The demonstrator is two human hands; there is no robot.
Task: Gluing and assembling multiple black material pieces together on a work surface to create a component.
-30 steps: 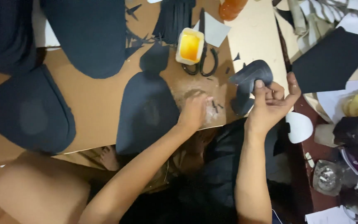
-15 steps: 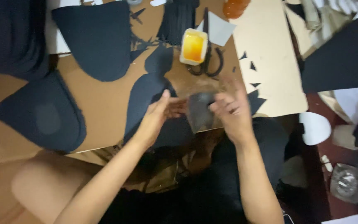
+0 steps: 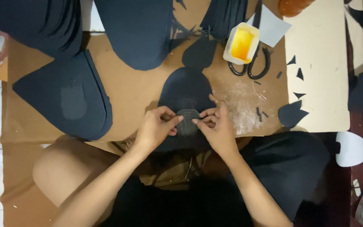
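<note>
While you sit over the brown cardboard work board (image 3: 131, 92), its far edge is crowded with stacks of dark navy cut pieces: one big stack (image 3: 34, 23) at the far left corner, another rounded stack (image 3: 141, 31) toward the middle of that edge. Nearer you, toward the left edge, lies a stack of dome-shaped navy panels (image 3: 66, 96), each with a faint paler patch at its centre. A cream sheet of card (image 3: 320, 80) lies along the board's right edge, with small dark offcuts (image 3: 293, 113) scattered on it.

At the middle of the near edge lies one dome-shaped navy panel (image 3: 185, 90), and on its lower part sits the small grey patch (image 3: 188, 120), flat and directly between your hands. Your left hand (image 3: 156, 126) pinches the patch's left edge with thumb and forefinger closed narrow on it. Your right hand (image 3: 217, 126) does the same at the right edge, fingertips pressed onto the patch, the other fingers curled loosely.

Beyond the panel, toward the far right of the board, black-handled scissors (image 3: 253, 65) lie just beside a small white tub of yellow glue (image 3: 241, 43). A pale sheen of dried glue (image 3: 242, 107) marks the board just to the right of your right hand.
</note>
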